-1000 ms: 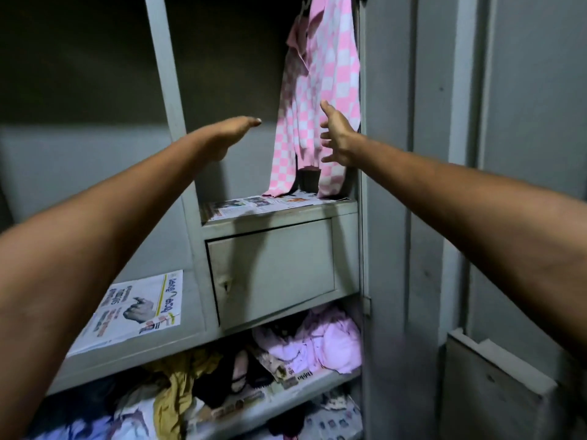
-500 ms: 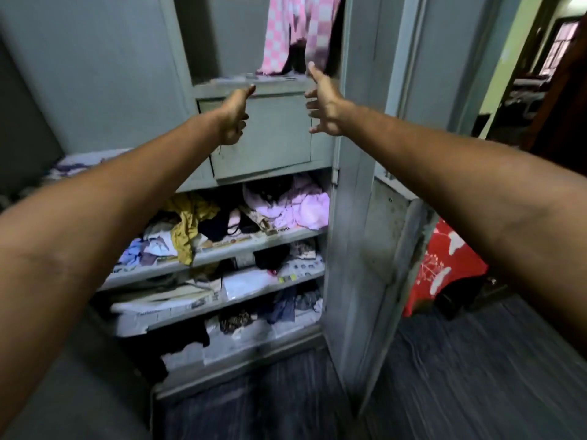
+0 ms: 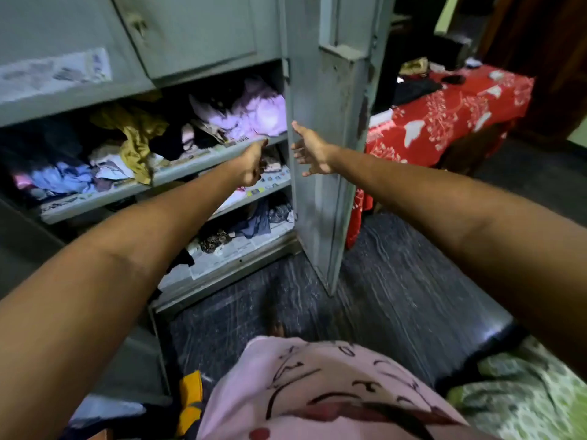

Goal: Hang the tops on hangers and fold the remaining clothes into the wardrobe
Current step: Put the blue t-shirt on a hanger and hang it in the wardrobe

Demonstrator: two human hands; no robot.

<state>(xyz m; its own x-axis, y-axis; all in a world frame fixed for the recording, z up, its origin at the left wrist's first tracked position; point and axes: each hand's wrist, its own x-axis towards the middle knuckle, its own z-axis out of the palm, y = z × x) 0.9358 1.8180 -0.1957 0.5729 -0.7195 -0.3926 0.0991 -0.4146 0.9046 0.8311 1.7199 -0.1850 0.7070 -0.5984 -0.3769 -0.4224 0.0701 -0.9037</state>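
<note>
The grey metal wardrobe (image 3: 203,36) stands open in front of me, its shelves stuffed with crumpled clothes: a pink heap (image 3: 254,112), a mustard garment (image 3: 136,134), light blue pieces (image 3: 60,179) and dark ones lower down (image 3: 254,220). My left hand (image 3: 252,163) reaches out in front of the shelves, fingers loosely curled, holding nothing. My right hand (image 3: 309,150) is stretched out with spread fingers in front of the inner face of the open door (image 3: 324,154); whether it touches the door I cannot tell. Both hands are empty.
A bed with a red patterned sheet (image 3: 444,119) and dark items on it lies right of the door. A green patterned cloth (image 3: 524,395) is at bottom right, an orange and dark garment (image 3: 190,398) at bottom left. My pink printed top (image 3: 317,392) fills the lower middle above dark floor (image 3: 397,281).
The view has tilted down from the hanging pink checked shirt to the lower shelves and floor. Both arms have come down with it and stay empty.
</note>
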